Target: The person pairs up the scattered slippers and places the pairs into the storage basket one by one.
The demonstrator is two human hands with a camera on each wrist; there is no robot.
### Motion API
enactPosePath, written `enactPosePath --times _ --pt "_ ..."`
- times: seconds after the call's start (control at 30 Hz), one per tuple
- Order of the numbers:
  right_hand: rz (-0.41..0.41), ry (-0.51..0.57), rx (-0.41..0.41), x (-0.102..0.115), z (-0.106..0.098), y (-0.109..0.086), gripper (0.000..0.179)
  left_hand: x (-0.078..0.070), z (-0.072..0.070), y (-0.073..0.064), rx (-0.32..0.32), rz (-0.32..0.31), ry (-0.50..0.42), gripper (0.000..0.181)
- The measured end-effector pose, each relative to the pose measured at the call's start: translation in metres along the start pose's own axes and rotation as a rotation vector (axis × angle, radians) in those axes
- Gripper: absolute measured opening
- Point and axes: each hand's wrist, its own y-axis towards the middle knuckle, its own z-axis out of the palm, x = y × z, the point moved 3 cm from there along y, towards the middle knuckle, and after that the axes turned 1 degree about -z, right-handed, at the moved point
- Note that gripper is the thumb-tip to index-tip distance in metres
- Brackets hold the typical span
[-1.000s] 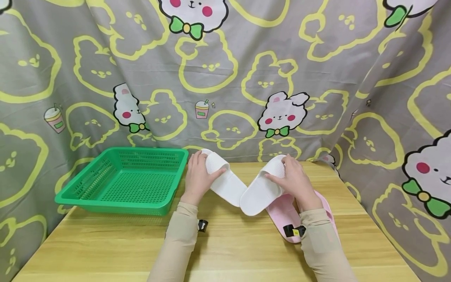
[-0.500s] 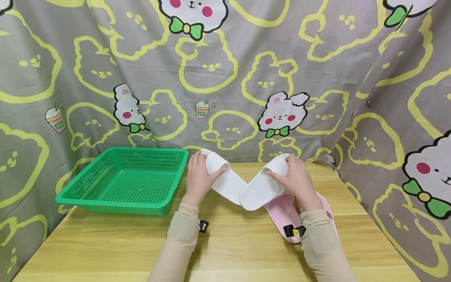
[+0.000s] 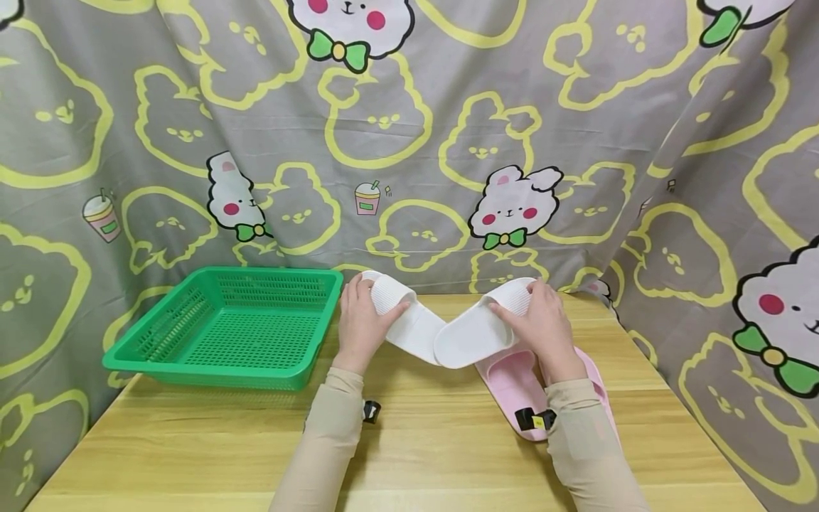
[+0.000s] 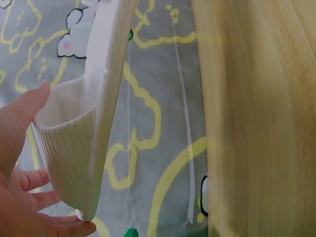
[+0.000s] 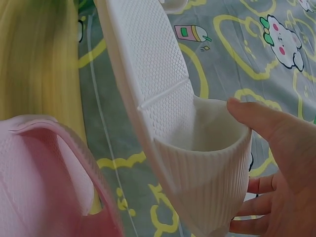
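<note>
Two white slide slippers hang above the table, their heel ends meeting in the middle. My left hand [image 3: 363, 323] grips the left slipper [image 3: 416, 331] by its ribbed strap and toe; the left wrist view shows the thumb at the strap's edge and a fingertip under the toe of that slipper [image 4: 74, 153]. With my right hand [image 3: 544, 323] I hold the right slipper [image 3: 476, 338] the same way, thumb on the strap of the slipper [image 5: 202, 173] in the right wrist view. Below the right forearm lie pink slippers [image 3: 512, 391], partly hidden by it.
A green plastic basket [image 3: 303, 377] with slotted walls stands at the left on the wooden table [image 3: 435, 455]. Behind the table hangs a grey patterned curtain [image 3: 409, 142], which also runs along the right side.
The right slipper has risen and tilted flatter, its heel end moving up. My right hand has shifted slightly right. The left slipper's heel end has risen a little too.
</note>
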Motion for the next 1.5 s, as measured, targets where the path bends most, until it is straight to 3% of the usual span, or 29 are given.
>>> enactPosePath --times 0.27,0.57,1.27,1.5 --pt "0.015 -0.003 -0.035 -0.001 0.001 -0.002 0.091 0.001 0.003 0.000 -0.010 0.000 0.003 0.079" --pt "0.038 -0.005 -0.015 0.003 0.004 -0.001 0.096 -0.001 0.000 -0.002 -0.074 0.026 0.006 0.079" --pt "0.105 -0.044 -0.057 0.015 0.007 -0.006 0.103 -0.003 0.005 -0.005 -0.126 -0.030 0.006 0.081" --pt "0.118 -0.059 -0.075 0.018 0.010 -0.008 0.104 -0.005 0.008 -0.006 -0.091 -0.064 0.001 0.082"
